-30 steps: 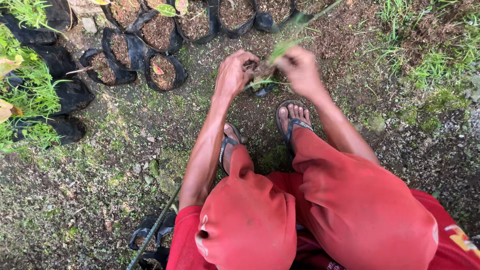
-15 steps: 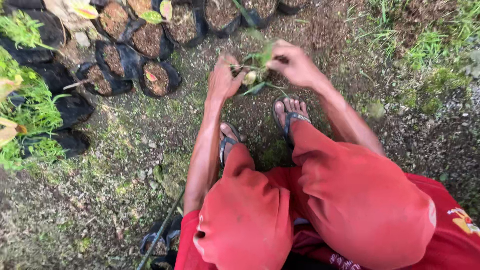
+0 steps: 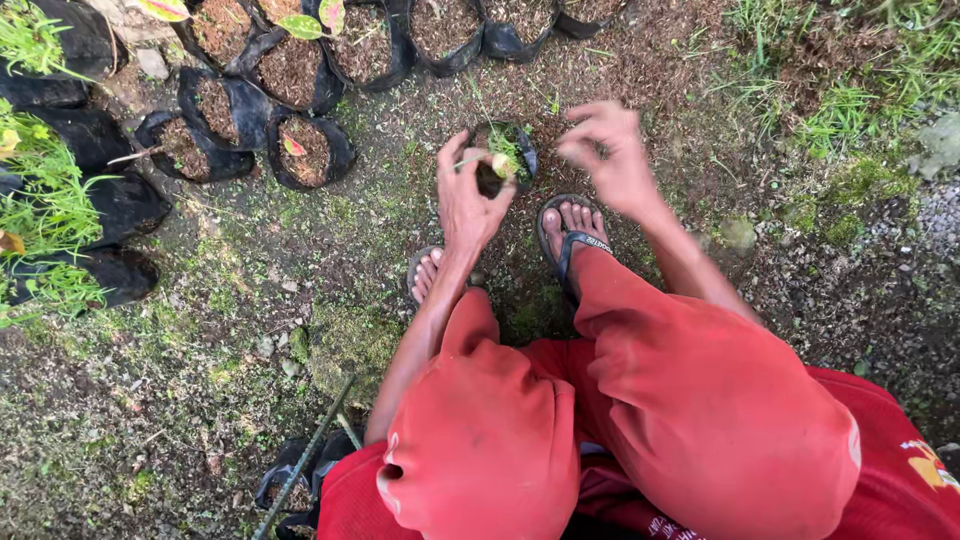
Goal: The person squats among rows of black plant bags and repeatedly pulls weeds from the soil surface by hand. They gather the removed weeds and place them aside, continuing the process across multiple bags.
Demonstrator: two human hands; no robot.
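Observation:
I squat in red shorts with my feet in flip-flops on mossy ground. My left hand [image 3: 468, 195] pinches a small green seedling [image 3: 497, 160] by its stem, holding it at the mouth of a small black nursery bag [image 3: 524, 148] in front of my feet. My right hand [image 3: 610, 150] hovers just right of that bag, fingers spread and blurred, holding nothing that I can see.
Several black soil-filled nursery bags [image 3: 305, 150] stand in rows at the upper left, some with seedlings or grass [image 3: 45, 205]. A thin green rod [image 3: 305, 455] lies at the lower left beside an empty bag. Grass patches grow at the upper right.
Both hands held the seedling together before. Now my right hand has let go and moved right, while my left keeps the seedling at the bag.

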